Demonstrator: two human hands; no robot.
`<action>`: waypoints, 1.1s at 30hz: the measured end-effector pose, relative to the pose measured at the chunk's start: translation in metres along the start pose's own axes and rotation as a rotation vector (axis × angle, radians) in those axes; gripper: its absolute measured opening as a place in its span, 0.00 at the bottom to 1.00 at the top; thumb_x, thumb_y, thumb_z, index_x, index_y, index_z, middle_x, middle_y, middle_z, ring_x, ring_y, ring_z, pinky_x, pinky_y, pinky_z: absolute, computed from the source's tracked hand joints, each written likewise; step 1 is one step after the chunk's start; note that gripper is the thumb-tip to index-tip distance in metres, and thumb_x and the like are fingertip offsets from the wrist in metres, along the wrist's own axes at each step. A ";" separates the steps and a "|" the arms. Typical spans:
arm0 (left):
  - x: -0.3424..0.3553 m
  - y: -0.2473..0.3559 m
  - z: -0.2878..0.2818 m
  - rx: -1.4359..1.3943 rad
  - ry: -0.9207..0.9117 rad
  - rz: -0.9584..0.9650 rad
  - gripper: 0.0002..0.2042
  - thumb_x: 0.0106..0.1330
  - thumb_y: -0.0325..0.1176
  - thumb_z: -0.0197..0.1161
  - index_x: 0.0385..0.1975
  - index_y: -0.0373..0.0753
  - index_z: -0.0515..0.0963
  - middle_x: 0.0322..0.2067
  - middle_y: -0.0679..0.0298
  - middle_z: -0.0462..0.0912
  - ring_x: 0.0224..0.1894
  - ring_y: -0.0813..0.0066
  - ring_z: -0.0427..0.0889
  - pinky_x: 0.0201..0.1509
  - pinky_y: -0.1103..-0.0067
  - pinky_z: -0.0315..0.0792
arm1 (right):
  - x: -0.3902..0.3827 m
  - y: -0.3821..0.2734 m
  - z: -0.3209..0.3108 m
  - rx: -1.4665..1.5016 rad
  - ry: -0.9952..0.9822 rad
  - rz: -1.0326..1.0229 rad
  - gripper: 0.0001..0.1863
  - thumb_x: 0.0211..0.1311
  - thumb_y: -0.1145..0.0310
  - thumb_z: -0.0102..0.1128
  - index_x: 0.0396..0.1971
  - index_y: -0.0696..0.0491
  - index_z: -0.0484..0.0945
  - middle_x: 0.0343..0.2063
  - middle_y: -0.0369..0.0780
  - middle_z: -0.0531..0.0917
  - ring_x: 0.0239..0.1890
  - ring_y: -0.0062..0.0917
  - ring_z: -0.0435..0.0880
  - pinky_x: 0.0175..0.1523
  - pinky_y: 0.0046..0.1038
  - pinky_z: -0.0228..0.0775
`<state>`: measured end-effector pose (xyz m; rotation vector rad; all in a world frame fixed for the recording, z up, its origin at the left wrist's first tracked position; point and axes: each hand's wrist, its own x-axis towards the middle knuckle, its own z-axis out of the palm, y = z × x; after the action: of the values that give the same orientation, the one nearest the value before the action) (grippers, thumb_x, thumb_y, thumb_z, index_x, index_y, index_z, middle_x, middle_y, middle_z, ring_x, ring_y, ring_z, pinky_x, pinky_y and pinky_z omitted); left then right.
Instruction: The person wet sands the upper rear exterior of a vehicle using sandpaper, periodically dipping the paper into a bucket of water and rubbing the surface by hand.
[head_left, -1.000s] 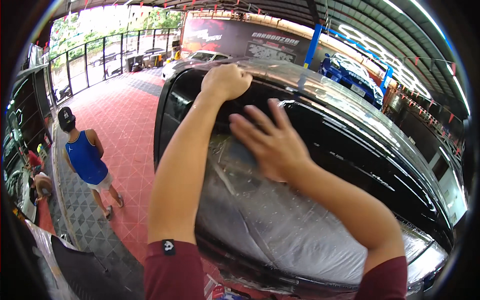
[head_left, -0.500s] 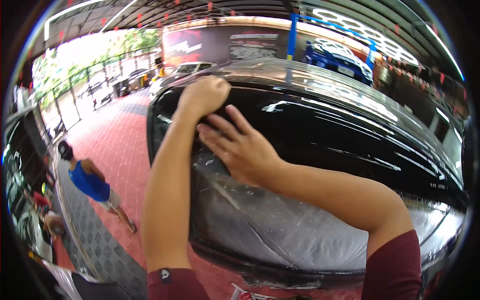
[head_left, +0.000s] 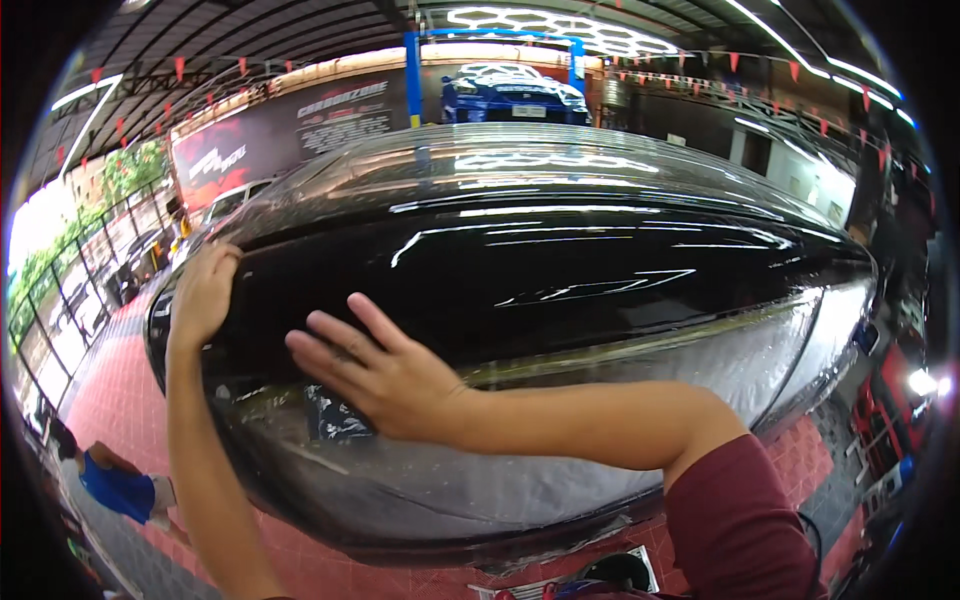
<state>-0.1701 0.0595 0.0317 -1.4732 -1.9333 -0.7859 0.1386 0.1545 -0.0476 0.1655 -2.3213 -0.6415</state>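
Observation:
My left hand [head_left: 205,295] has its fingers curled over the upper edge of a glossy black panel [head_left: 540,260] on a large vehicle, at the panel's left part. My right hand [head_left: 390,370] is open, fingers spread, at the panel's lower left; whether its palm touches the surface I cannot tell. Below the panel, clear plastic sheeting [head_left: 580,500] with wrinkles and droplets covers a greyish surface, and a small dark patch [head_left: 340,420] shows just under my right hand. The shiny roof [head_left: 600,150] stretches beyond the panel's upper edge.
A person in a blue tank top [head_left: 115,480] stands on red floor tiles [head_left: 110,380] at left. A blue car [head_left: 515,95] is up on a lift [head_left: 412,80] behind. A white car [head_left: 225,200] is at back left, a red vehicle [head_left: 895,400] at right.
The view has turned, bringing the roof and blue car toward the middle and pushing the other person lower left. Both hands appear further left in the picture and somewhat further apart.

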 end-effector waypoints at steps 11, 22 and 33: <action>0.006 0.013 0.011 0.050 0.092 -0.071 0.16 0.75 0.38 0.46 0.42 0.38 0.81 0.45 0.54 0.83 0.52 0.53 0.79 0.60 0.66 0.68 | -0.189 0.042 -0.089 -0.315 -0.085 0.662 0.39 0.58 0.70 0.56 0.74 0.49 0.65 0.77 0.39 0.61 0.81 0.40 0.48 0.78 0.63 0.27; 0.016 -0.009 0.012 -0.067 -0.031 -0.063 0.16 0.74 0.36 0.44 0.45 0.33 0.79 0.45 0.54 0.80 0.51 0.56 0.77 0.61 0.67 0.66 | -0.247 0.099 -0.127 -0.489 0.401 1.282 0.40 0.72 0.58 0.53 0.74 0.69 0.53 0.74 0.62 0.55 0.78 0.59 0.48 0.80 0.54 0.35; 0.020 -0.051 0.022 -0.215 -0.112 -0.159 0.18 0.75 0.37 0.44 0.46 0.30 0.79 0.43 0.55 0.80 0.49 0.61 0.77 0.60 0.70 0.68 | -0.280 0.131 -0.134 -0.487 0.593 1.394 0.39 0.75 0.52 0.48 0.73 0.68 0.55 0.73 0.61 0.58 0.75 0.58 0.57 0.80 0.52 0.40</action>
<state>-0.2263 0.0775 0.0267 -1.5287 -2.1253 -1.0294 0.4438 0.2963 -0.0702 -1.1983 -1.1775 -0.2957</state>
